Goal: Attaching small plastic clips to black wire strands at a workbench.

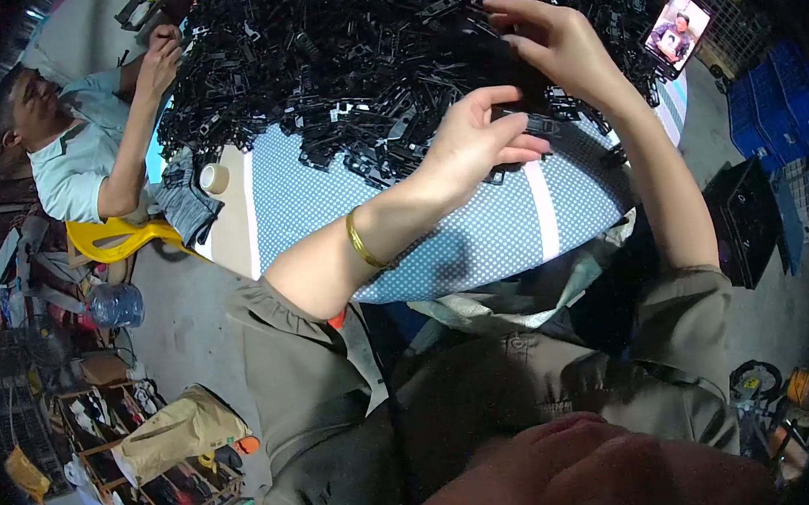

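Note:
A big heap of small black plastic parts (359, 64) covers the far side of the table. Above its near edge is my left hand (472, 146), palm turned to the right, thumb and fingers apart; I see nothing held in it. My right hand (559, 42) reaches over the heap from the right, with bent fingers and thumb spread. Dark parts lie under its fingertips, and none is plainly gripped. A gold bangle (360, 242) circles my left wrist. Beneath the heap lies a blue patterned cloth (325, 221) with white stripes.
At the left a co-worker (87, 146) sits on a yellow chair (115, 241), hands at the heap's edge. A tape roll (214, 179) rests on the table's left side. A lit phone screen (677, 28) stands at the right edge. Blue crates (777, 109) are stacked beyond.

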